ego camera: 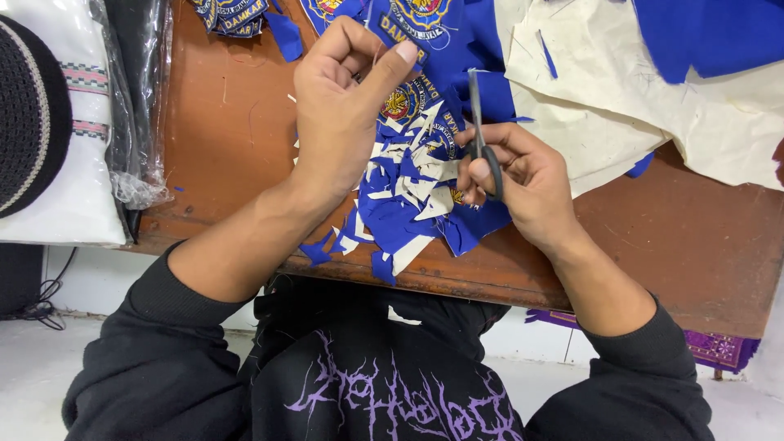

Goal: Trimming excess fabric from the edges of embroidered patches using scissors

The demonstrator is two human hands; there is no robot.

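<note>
Here the embroidered blue patch (406,34) is pinched between thumb and fingers of the left hand (343,106), raised above the brown table (229,139). The right hand (518,175) has its grip closed around a pair of small scissors (476,114), blades pointing up just beside the patch. Below lies one heap of blue and white trimmings (404,192), so much cutting looks done. Finished patches (237,15), at least two, sit at the far edge; uncut blue cloth (702,33) on cream backing (621,90) suggests more remains. One folded white garment in plastic (90,122) lies left.
</note>
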